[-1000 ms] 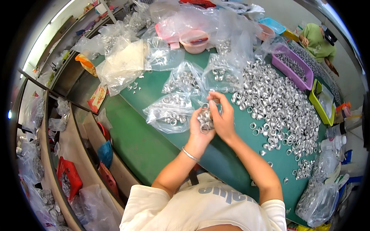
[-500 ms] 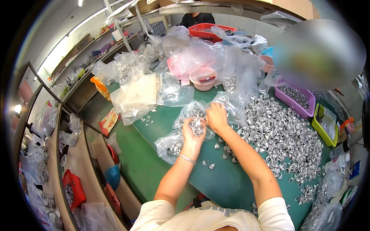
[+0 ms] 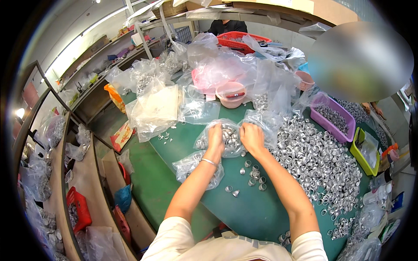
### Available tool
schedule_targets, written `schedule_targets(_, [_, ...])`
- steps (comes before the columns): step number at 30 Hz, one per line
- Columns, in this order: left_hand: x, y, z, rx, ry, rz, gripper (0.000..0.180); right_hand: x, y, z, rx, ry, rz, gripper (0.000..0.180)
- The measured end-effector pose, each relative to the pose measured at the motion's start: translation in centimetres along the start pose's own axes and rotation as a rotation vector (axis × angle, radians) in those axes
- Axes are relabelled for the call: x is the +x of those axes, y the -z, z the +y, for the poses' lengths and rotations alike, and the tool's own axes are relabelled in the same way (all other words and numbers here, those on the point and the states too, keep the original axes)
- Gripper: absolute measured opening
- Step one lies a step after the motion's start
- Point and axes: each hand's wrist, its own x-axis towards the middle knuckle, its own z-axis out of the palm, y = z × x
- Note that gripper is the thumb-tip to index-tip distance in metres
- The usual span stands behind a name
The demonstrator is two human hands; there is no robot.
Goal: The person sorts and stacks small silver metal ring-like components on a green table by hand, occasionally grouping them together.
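Observation:
A clear plastic bag [image 3: 235,150] of silver metal rings [image 3: 230,135] lies on the green table between my hands. My left hand [image 3: 215,138] is closed at the bag's left side, fingers curled down on the plastic. My right hand [image 3: 252,138] is closed at its right side, gripping plastic; its fingertips are partly hidden. A second clear bag [image 3: 263,116] lies just behind and right of my right hand. Beneath my left wrist rests another filled bag [image 3: 187,167]. A few loose rings [image 3: 254,174] lie on the table in front of my right hand.
A large heap of rings [image 3: 320,161] covers the right of the table. Beyond it stand a purple basket [image 3: 333,118] and a yellow-green basket [image 3: 365,152]. Behind my hands are a pink tub [image 3: 230,96] and piled plastic bags [image 3: 261,74]. A person [image 3: 226,27] is at the back.
The handful of rings in my left hand is no longer there; rings now show in the bag between my hands. My left hand has moved up to the bag's side, and my right hand lowered slightly.

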Motion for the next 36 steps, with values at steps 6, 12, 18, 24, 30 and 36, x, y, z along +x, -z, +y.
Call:
schedule_targets(6, [-4.2,2.6,3.5,0.626,-0.172,-0.12,0.037,-0.4,-0.5,0.6,-0.083,0.016,0.012,0.014])
schedule_targets(12, [-4.9,2.7,2.9,1.213,-0.276,-0.33,0.041,-2.6,0.8,0.2,0.092,-0.135,-0.128,0.035])
schedule_targets(18, [-14.5,-1.8,3.5,0.906,-0.329,-0.591,0.036,-13.9,12.0,-0.2,0.282,-0.071,-0.183,0.041])
schedule_targets(24, [-25.2,-4.1,-1.8,0.985,-0.289,-1.019,0.033,-30.0,26.6,4.5,0.338,-0.579,0.036,0.027])
schedule_targets(30, [-28.8,-5.6,-11.3,1.047,-0.305,-1.214,0.039,-39.0,25.4,4.3,0.112,-0.715,0.035,0.028])
schedule_targets(36, [-29.5,-6.6,-14.5,1.148,-0.571,-1.029,0.031,-34.8,21.1,5.9,-0.217,-0.44,-0.07,0.032])
